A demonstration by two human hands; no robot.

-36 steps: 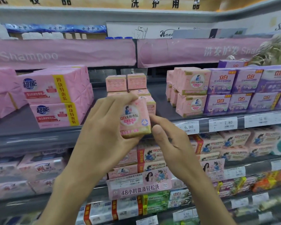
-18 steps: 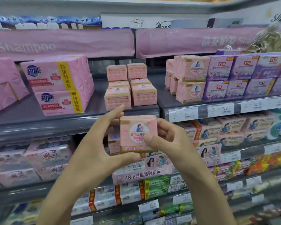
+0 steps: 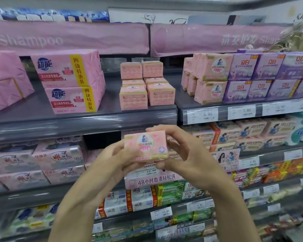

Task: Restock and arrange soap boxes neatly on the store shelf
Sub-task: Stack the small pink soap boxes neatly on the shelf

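The left hand point(image 3: 115, 160) and right hand point(image 3: 188, 160) are gripping a soap box point(image 3: 146, 147) by its ends, seemingly squaring it for the shelf's point(image 3: 42, 110) front edge.

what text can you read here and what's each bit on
"Shampoo": pink banner
"超能": pink pack
"四块特惠装": yellow strip on that pack
"立白": purple box
"6.90": left price tag
"7.80": right price tag
"12.90": lower tag
"48小时血渍轻松洗": pink sign
Print on the held soap box and the other tags: too blurred.
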